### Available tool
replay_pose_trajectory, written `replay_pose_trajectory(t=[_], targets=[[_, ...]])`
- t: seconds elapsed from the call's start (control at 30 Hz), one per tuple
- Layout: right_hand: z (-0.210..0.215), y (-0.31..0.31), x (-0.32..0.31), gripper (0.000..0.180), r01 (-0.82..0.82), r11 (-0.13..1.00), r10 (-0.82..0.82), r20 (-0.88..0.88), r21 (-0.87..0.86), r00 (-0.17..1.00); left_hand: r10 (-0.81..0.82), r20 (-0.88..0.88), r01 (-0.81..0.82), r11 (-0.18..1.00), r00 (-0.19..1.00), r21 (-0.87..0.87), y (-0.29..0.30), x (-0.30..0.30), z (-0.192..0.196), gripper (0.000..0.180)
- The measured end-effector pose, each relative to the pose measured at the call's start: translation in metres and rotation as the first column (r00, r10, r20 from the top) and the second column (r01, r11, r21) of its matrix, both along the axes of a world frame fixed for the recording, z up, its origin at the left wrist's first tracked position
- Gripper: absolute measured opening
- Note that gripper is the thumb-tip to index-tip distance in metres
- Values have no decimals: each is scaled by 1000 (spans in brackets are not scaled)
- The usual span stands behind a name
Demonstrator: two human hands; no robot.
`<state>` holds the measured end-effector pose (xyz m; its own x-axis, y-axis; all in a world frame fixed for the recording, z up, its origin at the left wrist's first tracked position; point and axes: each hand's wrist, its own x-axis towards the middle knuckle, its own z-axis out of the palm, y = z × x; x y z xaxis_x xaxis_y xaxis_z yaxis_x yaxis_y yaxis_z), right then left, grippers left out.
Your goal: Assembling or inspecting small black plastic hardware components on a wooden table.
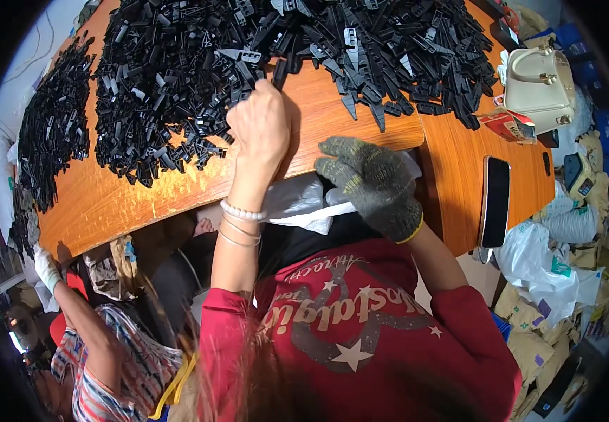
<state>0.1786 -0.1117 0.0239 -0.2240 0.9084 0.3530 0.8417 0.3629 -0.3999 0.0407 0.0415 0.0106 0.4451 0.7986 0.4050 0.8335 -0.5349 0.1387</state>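
Across the far side of the table lies a large heap of small black plastic pieces (171,77), many of them wedge-shaped. My left hand (258,119) is bare, with a beaded bracelet and thin bangles at the wrist. It is closed at the near edge of the heap, and a black plastic piece (280,72) shows at its fingertips. My right hand (374,184), in a dark grey knit glove, hangs over the table's front edge. Its fingers are stretched out and a little apart, with nothing visible in them. Below it, white plastic sheeting (311,204) lies by my lap.
A phone (495,200) lies on the wooden table (452,190) at the right. Behind it are a torn red packet (508,126) and a cream handbag (540,84). Bags and sacks (529,309) crowd the floor. On the left, a person's gloved hand (46,267) touches the table edge.
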Motion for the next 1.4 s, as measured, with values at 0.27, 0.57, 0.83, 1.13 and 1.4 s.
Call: replay_pose_trajectory(t=[0.27, 0.57, 0.83, 1.13, 1.4], targets=[[7, 46, -9, 49, 197, 979, -199, -32, -53, 979, -322, 226, 339, 940, 919, -41, -43, -37, -19, 8], [-10, 37, 0, 24, 32, 999, -27, 161, -28, 987, 73, 178, -78, 997, 981, 18, -12, -39, -2, 44], [-18, 34, -3, 33, 139, 980, -132, 52, -145, 990, -151, 482, 196, 980, 863, -45, -38, -40, -14, 46], [-23, 33, -1, 35, 125, 991, -122, 72, -38, 990, -138, 527, 239, 962, 839, -130, -42, -46, -7, 40], [-15, 31, -1, 26, 125, 981, -115, 78, -147, 990, -164, 489, 285, 941, 857, -183, -31, -40, -4, 19]])
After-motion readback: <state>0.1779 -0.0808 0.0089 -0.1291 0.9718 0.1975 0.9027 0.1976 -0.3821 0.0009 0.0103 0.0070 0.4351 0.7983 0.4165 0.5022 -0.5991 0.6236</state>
